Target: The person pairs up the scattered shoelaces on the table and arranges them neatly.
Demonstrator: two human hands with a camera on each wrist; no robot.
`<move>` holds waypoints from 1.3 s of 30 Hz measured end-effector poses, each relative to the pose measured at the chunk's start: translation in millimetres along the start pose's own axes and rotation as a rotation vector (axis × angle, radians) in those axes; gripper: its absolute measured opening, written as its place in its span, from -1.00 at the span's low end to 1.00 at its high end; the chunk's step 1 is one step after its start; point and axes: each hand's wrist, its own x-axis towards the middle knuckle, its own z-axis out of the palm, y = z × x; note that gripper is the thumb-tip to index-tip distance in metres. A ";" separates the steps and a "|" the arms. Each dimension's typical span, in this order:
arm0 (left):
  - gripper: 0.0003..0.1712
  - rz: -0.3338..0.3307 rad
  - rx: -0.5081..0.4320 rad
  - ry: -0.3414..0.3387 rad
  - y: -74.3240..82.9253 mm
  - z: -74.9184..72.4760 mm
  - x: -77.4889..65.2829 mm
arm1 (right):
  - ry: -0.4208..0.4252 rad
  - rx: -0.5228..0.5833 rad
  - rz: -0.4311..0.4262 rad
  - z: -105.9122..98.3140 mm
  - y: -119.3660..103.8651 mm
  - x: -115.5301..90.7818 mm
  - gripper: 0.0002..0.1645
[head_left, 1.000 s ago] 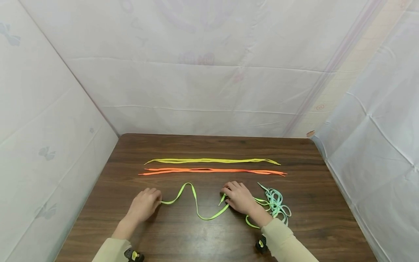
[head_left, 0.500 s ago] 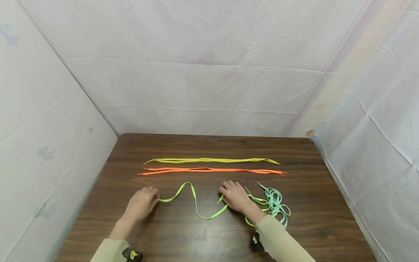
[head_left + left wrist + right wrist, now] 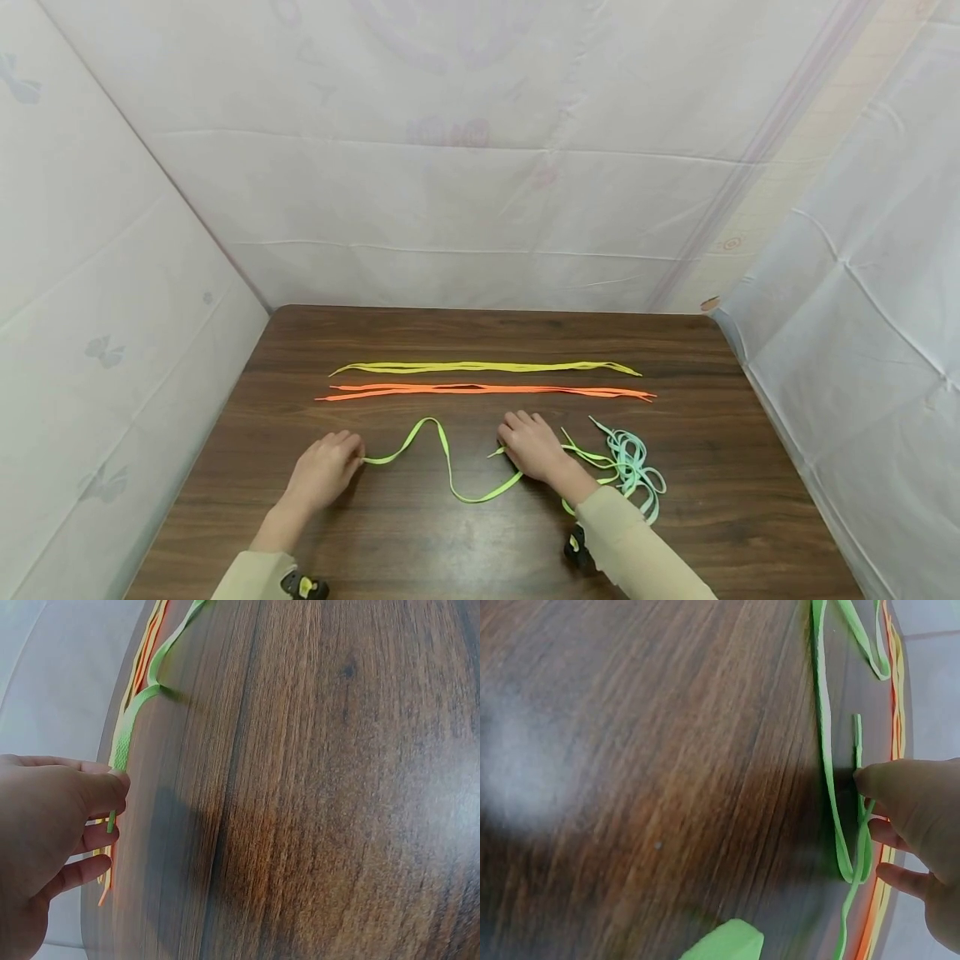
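Fingers of the left hand [image 3: 324, 469] pinch a green lace [image 3: 474, 502] near one tip, towards the left edge of the worktop [image 3: 465, 567]; fingers of the right hand [image 3: 534, 446] pinch it near another tip. Between them the lace waves loosely; beyond the right hand, green loops meet a turquoise bundle [image 3: 630, 454] towards the right edge. Orange laces [image 3: 510, 389], then yellow laces [image 3: 495, 367], run along the far edge.

I see the right hand [image 3: 534, 447] has slid slightly leftward since a second ago; the tip [image 3: 496, 452] of the green lace [image 3: 486, 498] it pinches has swung from steeply slanting to nearly sideways, and another green end [image 3: 567, 436] now shows on the hand's right.
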 end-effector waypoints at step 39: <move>-0.77 -0.092 0.003 0.018 -23.8 -31.9 -2.6 | 0.203 0.256 0.133 -45.0 35.7 8.1 -0.84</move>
